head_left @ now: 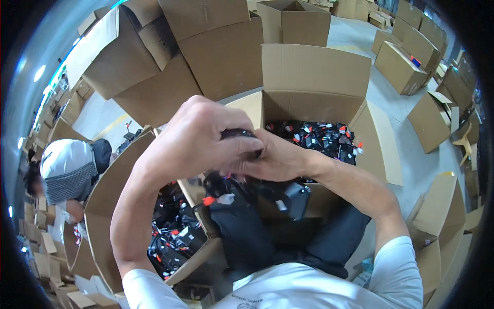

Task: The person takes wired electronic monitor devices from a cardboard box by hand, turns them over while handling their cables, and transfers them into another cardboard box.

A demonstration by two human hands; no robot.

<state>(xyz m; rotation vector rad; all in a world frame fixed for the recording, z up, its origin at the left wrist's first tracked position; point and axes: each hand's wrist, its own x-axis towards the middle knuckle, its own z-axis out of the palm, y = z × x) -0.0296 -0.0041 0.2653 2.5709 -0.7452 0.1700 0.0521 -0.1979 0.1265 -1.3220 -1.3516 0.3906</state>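
Both hands are raised together before my chest. My left hand (206, 129) has its fingers closed round a dark, rounded piece of a black wired device (296, 200). From below, my right hand (275, 158) grips the same device, its fingers partly hidden behind the left ones. The device's flat black housing hangs below my right hand, over my dark trousers. Black cable dangles under the left hand, ending in a red connector (208, 201) and a whitish connector (226, 199). Some of the cable is blurred.
Ahead stands an open carton (316, 67) holding several black wired devices (321, 139). Another open carton (198, 257) at my left holds more of them (177, 234). Large cartons (221, 56) rise beyond. A person (72, 170) bends over at the far left. More cartons (401, 67) stand right.
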